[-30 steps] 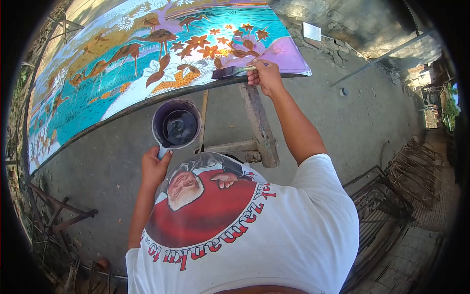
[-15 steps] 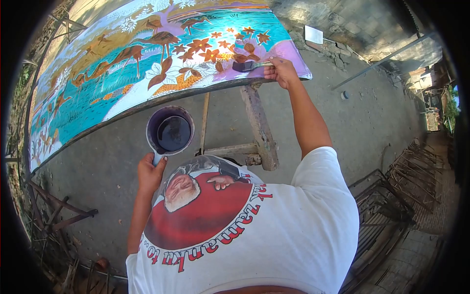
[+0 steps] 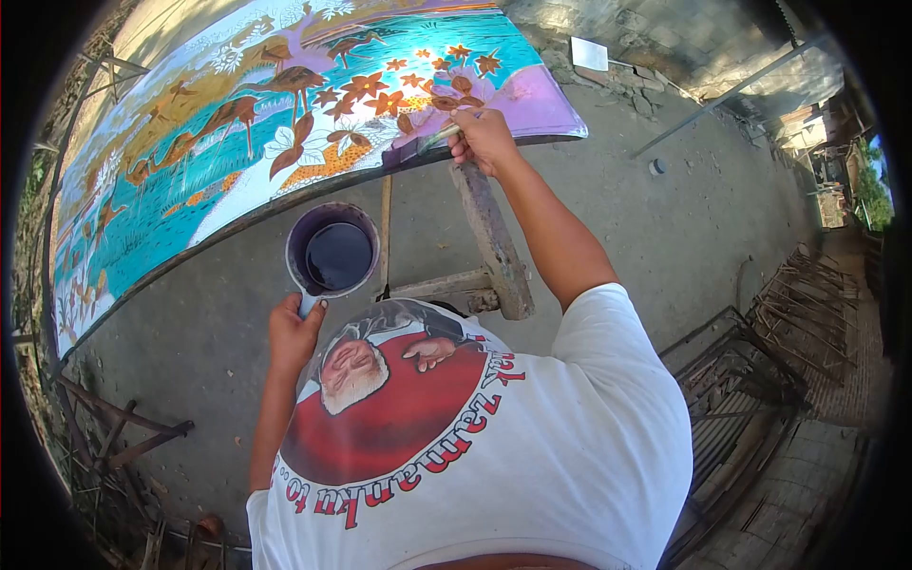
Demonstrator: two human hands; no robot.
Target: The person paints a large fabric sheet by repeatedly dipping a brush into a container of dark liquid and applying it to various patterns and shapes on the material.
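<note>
My right hand (image 3: 483,141) is closed round the handle of a wide paintbrush (image 3: 429,144). The dark bristles lie at the near edge of a stretched painted cloth (image 3: 342,90), on a purple patch. Brown birds, star-shaped flowers and turquoise water cover much of the cloth. Below its edge, my left hand (image 3: 294,332) grips the pale handle of a round dipper (image 3: 296,249). Dark liquid (image 3: 338,256) stands inside this purple-stained dipper.
A wooden trestle (image 3: 494,237) stands under the cloth's near edge on a grey concrete floor (image 3: 608,218). Metal racks (image 3: 731,380) are at the right. A white square panel (image 3: 589,54) lies beyond the cloth, and a small can (image 3: 656,166) sits on the floor.
My right hand has drawn the brush leftward along the purple part to the cloth's near edge. My left hand holds the dipper in nearly the same place. The view has shifted slightly.
</note>
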